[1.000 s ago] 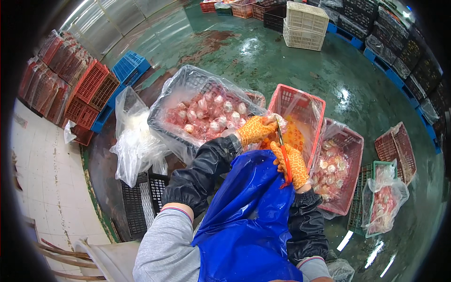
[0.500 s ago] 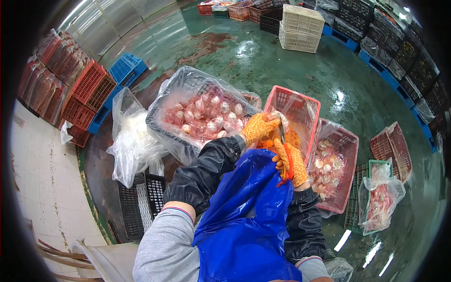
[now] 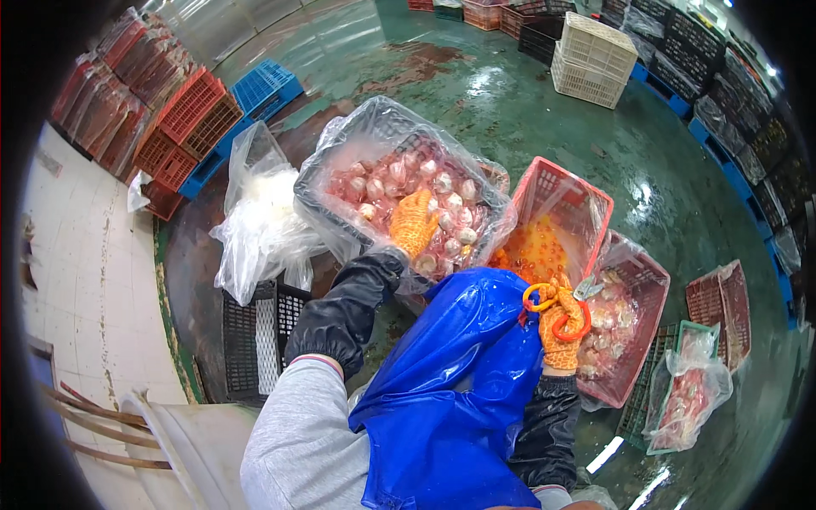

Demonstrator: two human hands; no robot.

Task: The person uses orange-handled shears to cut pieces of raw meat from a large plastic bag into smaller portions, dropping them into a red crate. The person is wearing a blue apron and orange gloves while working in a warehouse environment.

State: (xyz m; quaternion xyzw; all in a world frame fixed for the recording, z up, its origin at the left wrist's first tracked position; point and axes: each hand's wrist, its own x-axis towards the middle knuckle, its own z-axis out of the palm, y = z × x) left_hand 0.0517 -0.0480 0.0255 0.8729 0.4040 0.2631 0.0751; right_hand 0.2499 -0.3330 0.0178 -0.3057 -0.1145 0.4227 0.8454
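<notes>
Left glove deep in the crate, right glove on the scissors

So the left hand, in an orange patterned glove (image 3: 413, 224), is down among the round red-and-white lumps in clear plastic film (image 3: 443, 182) — fingers kept narrow, and I can't tell if they've got hold of one. Those lumps fill a black mesh plastic crate lined with clear film (image 3: 411, 134), all around that hand.

The right hand, in a matching glove (image 3: 561, 342), is curled around scissors with red and yellow-orange ring handles (image 3: 585, 321). Can't make out how the blades stand. Just beyond that hand is a red plastic crate (image 3: 552, 171) with orange liquid and bits (image 3: 544, 238) in it, and right beside it, on its right, another red crate (image 3: 648, 297) holds more pale and reddish lumps.

Between the forearms there's a shiny blue apron (image 3: 450, 374). Off to the left hand's left — a heap of clear and whitish plastic bags (image 3: 270, 223), near the black crate.
</notes>
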